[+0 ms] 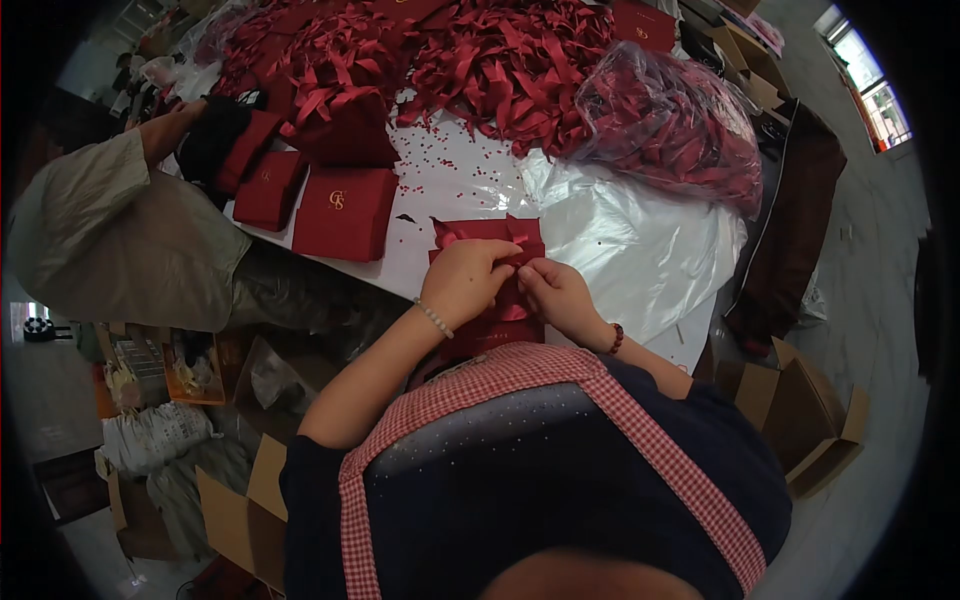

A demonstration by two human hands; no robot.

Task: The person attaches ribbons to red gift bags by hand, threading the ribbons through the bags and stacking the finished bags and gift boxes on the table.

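Observation:
A dark red pouch (487, 334) with ribbon lies at the table's near edge, right in front of my body. Over its left part is my left hand (470, 276), thumb and fingers bent together at the ribbon (510, 238). Close beside it, my right hand (555, 293) pinches at the pouch's middle; what sits between its fingertips is too small to make out. The fingertips of both hands almost meet. My palms hide part of the pouch.
Red ribbons (500, 75) are heaped at the back, beside a plastic bag of ribbons (670, 130). Finished-looking red pouches (343, 215) stand left, near a co-worker's sleeve (100, 190) and dark-gloved hand (213, 140). Plastic sheeting (640, 240) covers the right. Cardboard boxes (800, 410) stand below.

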